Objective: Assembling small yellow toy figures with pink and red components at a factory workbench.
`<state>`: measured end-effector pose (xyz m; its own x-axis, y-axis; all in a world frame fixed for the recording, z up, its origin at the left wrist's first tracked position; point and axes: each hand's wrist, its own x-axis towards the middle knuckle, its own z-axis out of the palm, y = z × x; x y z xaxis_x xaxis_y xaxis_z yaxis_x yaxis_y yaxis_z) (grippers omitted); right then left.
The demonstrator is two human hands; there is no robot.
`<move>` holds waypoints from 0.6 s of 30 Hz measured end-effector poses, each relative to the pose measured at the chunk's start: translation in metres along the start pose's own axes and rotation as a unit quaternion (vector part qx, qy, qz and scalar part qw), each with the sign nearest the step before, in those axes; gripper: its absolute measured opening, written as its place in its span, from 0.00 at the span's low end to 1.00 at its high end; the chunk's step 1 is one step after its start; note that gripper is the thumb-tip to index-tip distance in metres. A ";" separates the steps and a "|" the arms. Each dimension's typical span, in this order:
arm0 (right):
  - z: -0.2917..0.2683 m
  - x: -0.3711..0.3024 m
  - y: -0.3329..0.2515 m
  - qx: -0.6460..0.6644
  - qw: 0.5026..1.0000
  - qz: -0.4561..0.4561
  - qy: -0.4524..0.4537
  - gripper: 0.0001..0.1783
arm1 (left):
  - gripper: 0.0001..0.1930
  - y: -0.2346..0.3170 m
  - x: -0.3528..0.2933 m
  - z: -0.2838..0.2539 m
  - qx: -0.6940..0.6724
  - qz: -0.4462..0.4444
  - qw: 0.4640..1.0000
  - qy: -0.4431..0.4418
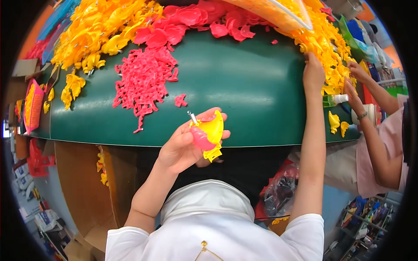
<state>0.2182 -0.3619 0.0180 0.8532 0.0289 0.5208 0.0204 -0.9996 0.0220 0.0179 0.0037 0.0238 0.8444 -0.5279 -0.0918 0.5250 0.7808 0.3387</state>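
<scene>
Over the near edge of the green table, my left hand [176,145] is closed round a yellow plastic shell part [213,130]. A pink curved piece [202,138] lies against the shell, and a small metal pin [191,116] sticks up at its upper left. My right hand [313,74] reaches far forward to the left edge of the right-hand heap of yellow plastic parts [324,41]. Its fingers are curled at the heap; what they grip, if anything, is hidden. A small loose pink piece [180,100] lies just beyond my left hand.
Small pink pieces [143,78] form a pile left of centre on the green table [244,87]. Larger pink shells [189,17] and another yellow heap [100,26] lie behind. At right, a co-worker's hands [356,93] are near a white-capped bottle [339,99]. A cardboard box [82,182] stands lower left.
</scene>
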 end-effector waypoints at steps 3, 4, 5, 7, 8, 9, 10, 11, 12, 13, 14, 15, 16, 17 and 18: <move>0.002 0.003 0.004 0.021 1.000 0.010 0.021 0.14 | 0.43 0.001 0.000 -0.002 0.004 -0.014 1.000 0.005; 0.001 0.004 0.005 -0.024 0.999 -0.010 0.020 0.12 | 0.43 0.000 0.001 -0.003 -0.003 -0.016 1.000 -0.002; 0.001 0.006 0.006 -0.068 0.997 -0.029 0.018 0.11 | 0.43 -0.001 0.001 -0.003 -0.010 -0.018 1.000 -0.009; 0.002 0.009 0.004 -0.090 0.996 -0.019 0.002 0.11 | 0.44 -0.001 0.001 -0.003 -0.009 -0.016 1.000 -0.008; 0.002 0.010 0.003 -0.114 0.993 -0.010 -0.012 0.11 | 0.45 -0.001 0.000 -0.002 -0.008 -0.015 1.000 -0.008; 0.002 0.013 0.003 -0.113 0.993 -0.009 -0.013 0.11 | 0.45 -0.002 0.000 -0.003 -0.007 -0.016 1.000 -0.008; 0.001 0.016 0.005 -0.096 0.995 -0.027 -0.005 0.11 | 0.45 -0.003 0.000 -0.003 -0.017 -0.008 1.000 -0.006; 0.000 0.018 0.008 -0.080 0.996 -0.044 0.003 0.11 | 0.45 -0.003 0.000 -0.004 -0.028 -0.001 1.000 -0.005; 0.001 0.017 0.011 -0.081 0.996 -0.042 0.003 0.11 | 0.45 -0.002 0.000 -0.003 -0.027 -0.003 1.000 -0.006; 0.001 0.017 0.012 -0.073 0.996 -0.044 -0.003 0.13 | 0.45 -0.002 0.001 -0.003 -0.025 -0.003 1.000 -0.005; 0.001 0.017 0.014 -0.065 0.997 -0.046 -0.009 0.14 | 0.45 -0.002 0.002 -0.003 -0.024 -0.003 1.000 -0.005; 0.001 0.016 0.017 -0.067 0.997 -0.044 -0.009 0.14 | 0.45 -0.003 0.003 -0.002 -0.024 -0.005 1.000 -0.006; -0.001 0.015 0.011 -0.012 0.998 -0.068 0.010 0.16 | 0.45 -0.003 0.002 -0.002 -0.023 -0.002 1.000 -0.005; -0.008 0.013 0.001 0.041 0.995 -0.090 0.027 0.18 | 0.45 -0.004 0.002 -0.002 -0.023 0.000 1.000 -0.004; -0.014 0.010 -0.008 0.041 0.995 -0.090 0.027 0.18 | 0.45 -0.004 0.002 -0.002 -0.023 0.000 1.000 -0.003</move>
<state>0.2195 -0.3532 0.0346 0.8030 0.2064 0.5591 0.2155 -0.9752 0.0505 0.0176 0.0003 0.0209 0.8433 -0.5304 -0.0864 0.5302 0.7948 0.2954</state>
